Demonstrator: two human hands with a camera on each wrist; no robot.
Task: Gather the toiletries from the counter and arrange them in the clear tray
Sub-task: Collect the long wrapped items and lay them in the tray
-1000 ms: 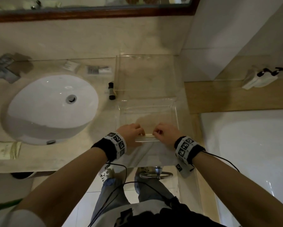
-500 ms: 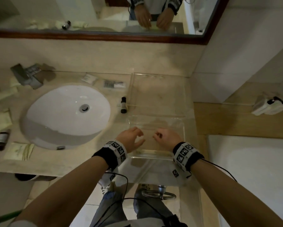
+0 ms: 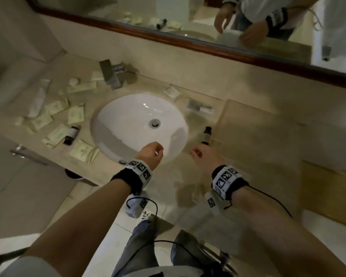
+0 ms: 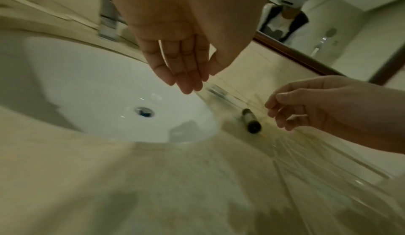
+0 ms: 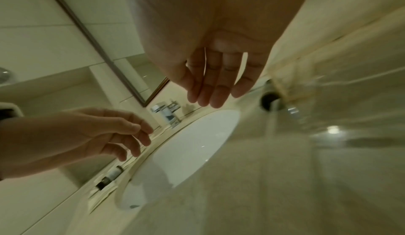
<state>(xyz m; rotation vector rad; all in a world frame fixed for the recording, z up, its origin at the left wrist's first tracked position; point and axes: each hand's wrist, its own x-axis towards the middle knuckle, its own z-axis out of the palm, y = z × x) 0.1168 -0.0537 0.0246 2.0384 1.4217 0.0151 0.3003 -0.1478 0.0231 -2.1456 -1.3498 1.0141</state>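
Note:
The clear tray lies on the counter right of the sink, blurred. A small dark bottle lies on its side just left of the tray, also in the left wrist view. Left of the sink lie another dark bottle, several pale green sachets and a white tube. Two small packets lie behind the basin. My left hand hovers over the sink's near rim, fingers relaxed, holding nothing. My right hand hovers by the bottle, loosely curled, holding nothing.
The white oval sink fills the middle of the beige counter. A chrome faucet stands behind it on the left. A wood-framed mirror runs along the back wall. The counter's front edge runs below my wrists.
Both hands have let go of the clear tray's near edge and moved left toward the sink. The view has swung left, showing the toiletries left of the basin.

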